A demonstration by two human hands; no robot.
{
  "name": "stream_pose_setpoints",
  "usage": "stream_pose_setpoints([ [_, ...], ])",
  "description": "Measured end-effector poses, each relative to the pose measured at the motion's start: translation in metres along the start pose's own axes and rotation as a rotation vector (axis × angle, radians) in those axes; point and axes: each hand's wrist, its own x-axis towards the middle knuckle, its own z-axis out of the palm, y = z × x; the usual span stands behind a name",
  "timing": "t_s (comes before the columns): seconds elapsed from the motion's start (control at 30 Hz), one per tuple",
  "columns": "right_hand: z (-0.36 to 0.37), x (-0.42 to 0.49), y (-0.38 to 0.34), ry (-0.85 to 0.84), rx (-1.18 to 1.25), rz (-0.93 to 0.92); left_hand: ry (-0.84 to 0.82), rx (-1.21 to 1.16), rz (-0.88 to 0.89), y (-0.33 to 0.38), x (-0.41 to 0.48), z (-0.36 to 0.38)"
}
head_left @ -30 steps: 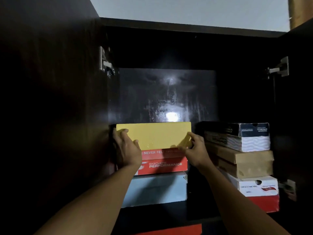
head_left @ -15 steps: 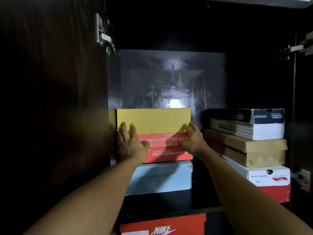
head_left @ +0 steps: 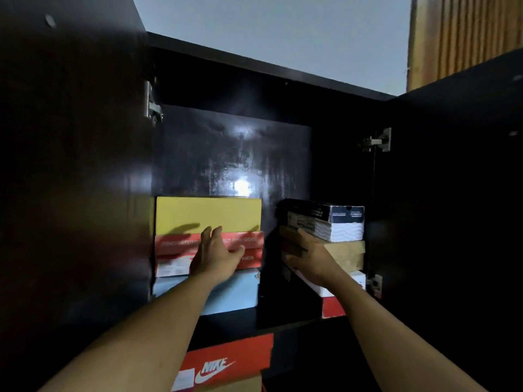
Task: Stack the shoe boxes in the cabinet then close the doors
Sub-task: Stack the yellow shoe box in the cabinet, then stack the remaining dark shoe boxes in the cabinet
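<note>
- Both hands have left the yellow box (head_left: 208, 213), which now sits atop the stack at 8 o'clock.
- The left hand (head_left: 216, 251) lies flat-fingered on the red box (head_left: 169, 244).
- The right hand (head_left: 308, 257) has shifted to the brown box (head_left: 346, 256) at 4 o'clock, its fingers pressed against it and gripping nothing.
- Stacking looks nearly done, but the left door (head_left: 70, 179) and right door (head_left: 452, 193) stand open.

Above the flat yellow cardboard box (head_left: 208, 213) topping the left stack, the dark wooden cabinet (head_left: 254, 69) stands free back to its glossy far panel (head_left: 235, 154). Only a narrow slot parts that stack from the right one, topped by a navy-and-white cardboard box (head_left: 339, 222). Open dark doors (head_left: 73, 165) flank both sides.
</note>
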Motion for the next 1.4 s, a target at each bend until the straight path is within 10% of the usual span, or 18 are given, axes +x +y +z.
stream_pose_setpoints([
  [0.67,-0.137,-0.414,-0.03,0.264,-0.45,0.788,-0.822,-0.385,0.401,0.132,-0.323,0.055],
  [1.03,-0.249,-0.553,-0.042,0.485,-0.611,1.052,-0.998,-0.408,0.549,0.206,-0.407,0.087],
  [1.4,-0.316,-0.72,0.099,0.636,-0.399,1.203,-1.27,-0.263,0.67,0.272,-0.585,0.195],
])
